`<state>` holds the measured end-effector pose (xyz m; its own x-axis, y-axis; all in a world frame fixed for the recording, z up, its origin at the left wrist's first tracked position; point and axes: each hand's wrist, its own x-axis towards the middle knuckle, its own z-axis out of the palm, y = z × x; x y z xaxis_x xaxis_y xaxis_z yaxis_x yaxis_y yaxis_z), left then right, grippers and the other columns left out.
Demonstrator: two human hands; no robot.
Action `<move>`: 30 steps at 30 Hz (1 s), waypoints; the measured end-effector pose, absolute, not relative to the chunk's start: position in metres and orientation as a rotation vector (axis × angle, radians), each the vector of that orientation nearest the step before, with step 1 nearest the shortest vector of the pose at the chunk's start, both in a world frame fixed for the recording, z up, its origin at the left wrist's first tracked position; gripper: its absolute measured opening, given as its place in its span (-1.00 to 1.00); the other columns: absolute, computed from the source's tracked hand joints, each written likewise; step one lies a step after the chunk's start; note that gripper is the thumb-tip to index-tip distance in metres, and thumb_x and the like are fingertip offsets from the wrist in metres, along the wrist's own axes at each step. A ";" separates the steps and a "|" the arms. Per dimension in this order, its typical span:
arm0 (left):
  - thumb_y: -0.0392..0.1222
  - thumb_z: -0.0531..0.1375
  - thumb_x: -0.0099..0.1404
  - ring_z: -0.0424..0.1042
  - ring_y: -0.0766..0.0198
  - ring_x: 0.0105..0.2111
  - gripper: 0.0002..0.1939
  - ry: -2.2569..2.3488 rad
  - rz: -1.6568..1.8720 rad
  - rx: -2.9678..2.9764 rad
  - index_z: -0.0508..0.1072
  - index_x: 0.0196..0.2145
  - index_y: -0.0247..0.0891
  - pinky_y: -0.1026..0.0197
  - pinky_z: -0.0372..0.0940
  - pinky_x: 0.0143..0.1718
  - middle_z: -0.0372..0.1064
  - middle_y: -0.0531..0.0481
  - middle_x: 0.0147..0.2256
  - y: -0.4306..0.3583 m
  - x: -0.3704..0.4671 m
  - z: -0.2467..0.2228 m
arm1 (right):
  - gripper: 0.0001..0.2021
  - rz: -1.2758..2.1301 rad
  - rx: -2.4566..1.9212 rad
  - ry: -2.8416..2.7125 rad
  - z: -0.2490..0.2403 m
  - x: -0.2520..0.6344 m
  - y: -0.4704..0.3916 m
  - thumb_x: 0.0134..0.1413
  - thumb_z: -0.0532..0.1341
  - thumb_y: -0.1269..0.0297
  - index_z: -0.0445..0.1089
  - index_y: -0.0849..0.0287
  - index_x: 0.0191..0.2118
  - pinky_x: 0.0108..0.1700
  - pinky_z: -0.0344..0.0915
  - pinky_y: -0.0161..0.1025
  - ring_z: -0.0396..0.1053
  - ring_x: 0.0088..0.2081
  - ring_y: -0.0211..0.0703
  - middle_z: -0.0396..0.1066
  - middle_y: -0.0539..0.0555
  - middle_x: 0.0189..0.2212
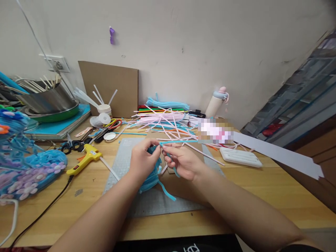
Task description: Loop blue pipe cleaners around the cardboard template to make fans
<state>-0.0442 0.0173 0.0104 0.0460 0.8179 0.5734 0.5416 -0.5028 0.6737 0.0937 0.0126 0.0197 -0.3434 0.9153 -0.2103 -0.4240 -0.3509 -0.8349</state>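
Note:
Both my hands meet over the cutting mat [141, 206] in the middle of the table. My left hand [144, 157] is closed, thumb and forefinger pinching a blue pipe cleaner [181, 141] where it bends. Below that hand hangs a blue pipe-cleaner piece [149, 183], partly hidden by the palm; one loose strand points down to the right. My right hand [183, 159] pinches the same blue strands just beside the left fingertips. One length stretches right from the pinch, and another curls down under my right fingers.
Left of the mat lie a yellow glue gun [89, 159] and black scissors [70, 144]. A blue and lilac flower craft [34, 175] stands at the far left. Behind are loose pipe cleaners [162, 120], a bottle [215, 103] and a white case [240, 157]. Cardboard [183, 185] lies on the mat.

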 end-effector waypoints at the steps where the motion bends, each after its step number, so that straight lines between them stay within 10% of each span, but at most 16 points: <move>1: -0.24 0.12 0.12 0.40 0.32 -0.36 -0.91 1.391 1.437 2.033 0.41 -0.40 -0.24 0.29 0.27 -0.29 0.44 0.04 -0.39 0.017 -0.044 0.011 | -0.80 1.748 -0.884 -0.920 0.019 0.093 0.012 -0.21 0.31 0.28 0.36 0.24 -0.41 -0.69 0.00 -0.49 0.15 -0.64 -0.46 0.25 -0.07 -0.63; 30: -0.19 0.23 0.06 0.39 0.29 -0.40 -0.92 1.262 1.318 1.820 0.48 -0.47 -0.24 0.27 0.27 -0.32 0.45 0.05 -0.44 0.028 -0.046 0.010 | -0.80 1.716 -0.913 -1.217 0.013 0.109 0.024 -0.17 0.27 0.25 0.27 0.23 -0.43 -0.75 -0.08 -0.50 0.09 -0.71 -0.48 0.19 -0.11 -0.63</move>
